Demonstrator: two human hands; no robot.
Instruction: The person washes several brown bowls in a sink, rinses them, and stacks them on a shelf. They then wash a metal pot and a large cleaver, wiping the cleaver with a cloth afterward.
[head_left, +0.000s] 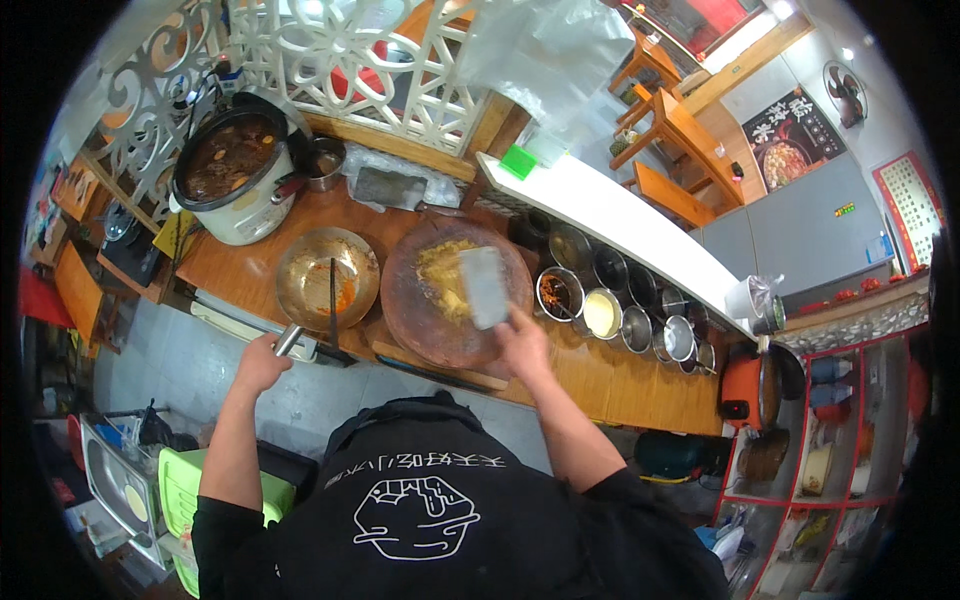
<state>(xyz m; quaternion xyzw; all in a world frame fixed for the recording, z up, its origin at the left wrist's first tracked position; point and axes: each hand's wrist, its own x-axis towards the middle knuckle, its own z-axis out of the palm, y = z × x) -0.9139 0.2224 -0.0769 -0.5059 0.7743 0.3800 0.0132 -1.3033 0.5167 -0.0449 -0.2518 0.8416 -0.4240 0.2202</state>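
Observation:
My left hand (263, 364) grips the metal handle of a wok (309, 251). Orange-red residue coats part of the wok's inside, and a dark, thin stick-like utensil (333, 292) leans across its rim. In my right hand (523, 343) is a cleaver (484, 288), its broad blade slightly blurred over a round wooden chopping block (409, 324). Yellow chopped food (447, 279) lies on the block, partly beneath or beside the blade. A knife (441, 211) with a dark handle rests at the block's far edge.
An open cooker (247, 210) of dark broth stands at the back left, beside a small metal pot (327, 166). Several metal containers (561, 294) line the right of the counter, below a white ledge (600, 214). An orange cooker (750, 386) sits far right.

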